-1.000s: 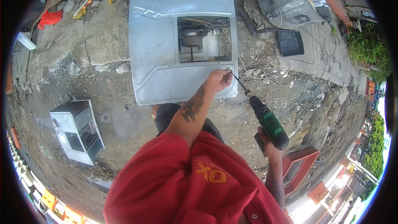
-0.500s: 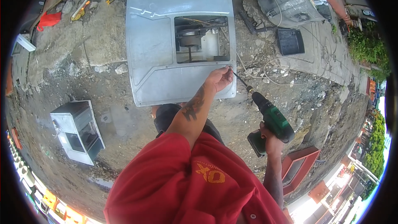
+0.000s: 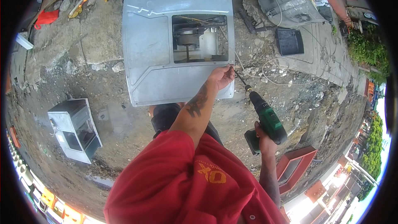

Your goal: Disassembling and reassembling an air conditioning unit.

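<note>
A large grey metal housing [image 3: 151, 37] stands before me, with a rectangular opening in its right half. Through the opening shows a motor [image 3: 188, 37] with a shaft. My left hand [image 3: 222, 77] is at the housing's edge, below the opening's right corner. Its fingers are pinched together at the tip of a long driver bit; whatever is between them is too small to make out. The bit runs from a green and black cordless drill [image 3: 269, 120], tilted toward the housing. Wrapped round the drill's grip is my right hand [image 3: 267, 144].
A smaller metal casing [image 3: 76, 130] sits at left on the rough ground. Beyond the housing at right are a black tray [image 3: 290, 41], a grey plastic tub [image 3: 286, 4] and a loose thin cable [image 3: 304, 84]. A reddish frame [image 3: 295, 169] lies by my right forearm.
My right hand and the drill have shifted slightly left. My left hand stays pinched at the bit's tip by the housing's edge. The whole view has moved a little.
</note>
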`<act>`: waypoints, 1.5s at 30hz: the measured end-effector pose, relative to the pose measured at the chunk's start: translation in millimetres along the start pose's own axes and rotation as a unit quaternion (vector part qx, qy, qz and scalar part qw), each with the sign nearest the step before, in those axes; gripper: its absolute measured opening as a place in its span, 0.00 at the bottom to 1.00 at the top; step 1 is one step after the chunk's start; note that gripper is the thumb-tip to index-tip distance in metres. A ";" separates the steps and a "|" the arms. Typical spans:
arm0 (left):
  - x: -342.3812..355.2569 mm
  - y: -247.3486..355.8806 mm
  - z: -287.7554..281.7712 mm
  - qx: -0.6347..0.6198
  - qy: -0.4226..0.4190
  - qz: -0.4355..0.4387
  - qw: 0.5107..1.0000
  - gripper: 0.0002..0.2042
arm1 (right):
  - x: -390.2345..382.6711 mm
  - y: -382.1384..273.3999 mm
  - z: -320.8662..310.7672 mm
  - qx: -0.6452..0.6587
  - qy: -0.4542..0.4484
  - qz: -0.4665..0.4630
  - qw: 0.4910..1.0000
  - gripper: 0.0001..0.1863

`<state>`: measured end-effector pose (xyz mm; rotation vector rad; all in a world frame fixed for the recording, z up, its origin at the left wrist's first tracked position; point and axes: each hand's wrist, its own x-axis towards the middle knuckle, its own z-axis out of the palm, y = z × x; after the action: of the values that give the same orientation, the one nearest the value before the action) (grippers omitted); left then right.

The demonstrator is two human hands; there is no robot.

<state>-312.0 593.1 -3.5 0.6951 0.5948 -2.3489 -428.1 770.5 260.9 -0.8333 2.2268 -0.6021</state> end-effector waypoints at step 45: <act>-35.7 -4.5 -21.3 0.332 0.015 -0.040 0.942 0.19 | 123.2 -134.3 1.9 -0.324 -0.091 -0.063 0.940 0.25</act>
<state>-283.8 623.3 2.9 1.0071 -0.1932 -2.6222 -444.2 591.2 288.7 -1.3022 2.2205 0.1812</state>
